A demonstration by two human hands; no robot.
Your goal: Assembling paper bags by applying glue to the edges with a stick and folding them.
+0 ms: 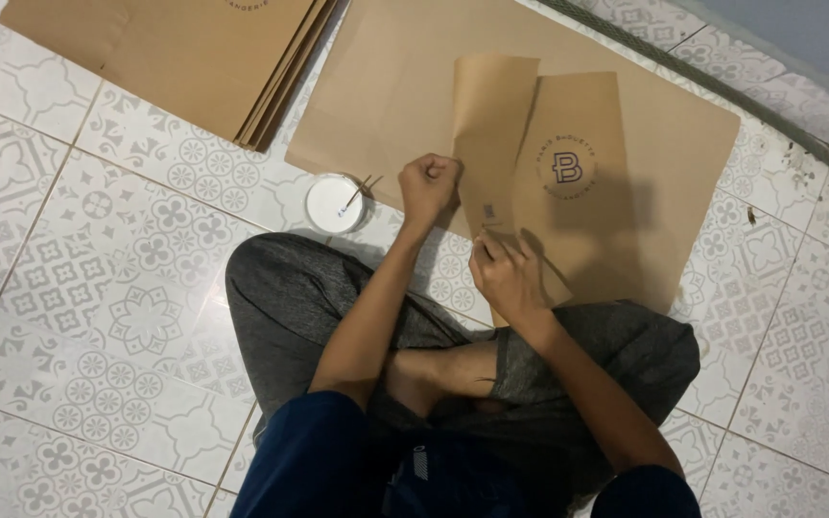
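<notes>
A person sits cross-legged on a patterned tile floor (98, 317), both hands on a brown paper bag (578, 182) that lies flat on a large brown sheet (683, 134) spread before the knees. The left hand (427, 187) is curled into a fist, pressing down at the left edge of the bag's folded flap (493, 125); whether it pinches anything inside the fist cannot be told. The right hand (506, 273) rests on the near end of the bag, fingers together and bent over the paper, holding it down at the fold. The flap is turned over toward the right, covering part of the bag beside a round printed mark (566, 167). Just left of the left hand, touching the sheet's edge, stands a small white pot (334, 203) with a thin stick (357, 195) leaning across its rim. Farther off to the upper left lies a stack of flat bags (194, 58), well apart from both hands.
</notes>
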